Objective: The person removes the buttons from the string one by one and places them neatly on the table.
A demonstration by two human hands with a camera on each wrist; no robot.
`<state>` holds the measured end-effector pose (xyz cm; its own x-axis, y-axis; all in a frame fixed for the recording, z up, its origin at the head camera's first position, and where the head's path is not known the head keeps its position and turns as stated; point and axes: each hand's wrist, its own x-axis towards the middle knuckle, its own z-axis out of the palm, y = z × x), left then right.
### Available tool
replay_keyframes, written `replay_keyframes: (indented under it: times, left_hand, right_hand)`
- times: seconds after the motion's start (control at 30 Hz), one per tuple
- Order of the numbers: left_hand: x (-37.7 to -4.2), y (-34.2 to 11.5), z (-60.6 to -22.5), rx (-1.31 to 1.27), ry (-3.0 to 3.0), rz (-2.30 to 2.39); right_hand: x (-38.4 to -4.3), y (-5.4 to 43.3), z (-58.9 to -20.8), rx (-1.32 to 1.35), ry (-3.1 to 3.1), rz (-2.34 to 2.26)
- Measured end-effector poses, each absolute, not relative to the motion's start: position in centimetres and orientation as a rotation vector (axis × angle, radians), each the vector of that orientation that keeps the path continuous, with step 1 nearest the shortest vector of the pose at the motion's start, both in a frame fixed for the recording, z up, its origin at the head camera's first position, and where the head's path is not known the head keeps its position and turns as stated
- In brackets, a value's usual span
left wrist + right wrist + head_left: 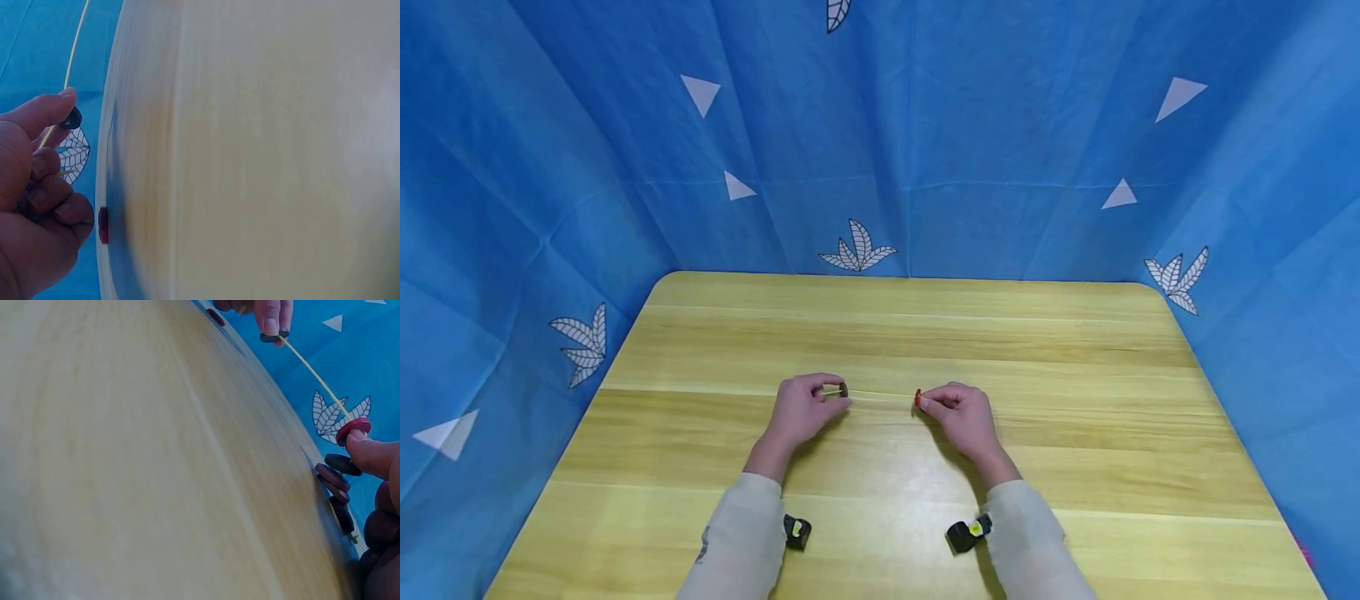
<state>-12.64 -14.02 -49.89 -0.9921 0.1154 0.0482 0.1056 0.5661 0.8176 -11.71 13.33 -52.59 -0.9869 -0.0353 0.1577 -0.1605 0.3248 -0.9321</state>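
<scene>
In the head view, my left hand (805,410) pinches a dark, flat round bead (843,390) between fingers and thumb. My right hand (962,414) pinches a red flat round bead (917,398) at its fingertips. A thin yellow cord (882,394) runs taut between the two beads, above the table. The right wrist view shows this cord (315,376) reaching the red bead (354,429), with the right thumb on it. In the left wrist view the cord passes the dark bead (73,119) and continues behind the left fingers.
Below the right hand, the right wrist view shows several dark and brownish discs (342,464) near the tabletop's edge. A dark red disc (103,225) appears beside the left hand. The wooden table (880,325) meets blue curtains (970,125). Each wrist wears a black device (968,533).
</scene>
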Motion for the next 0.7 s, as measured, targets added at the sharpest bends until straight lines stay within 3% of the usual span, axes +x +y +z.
replay_keyframes:
  times: [0.7]
  left_hand:
    - [-11.9, -17.7, -49.7, 0.054, 2.844, 1.47]
  right_hand:
    - [-11.8, 13.3, -52.9, 0.17, -2.484, 1.757]
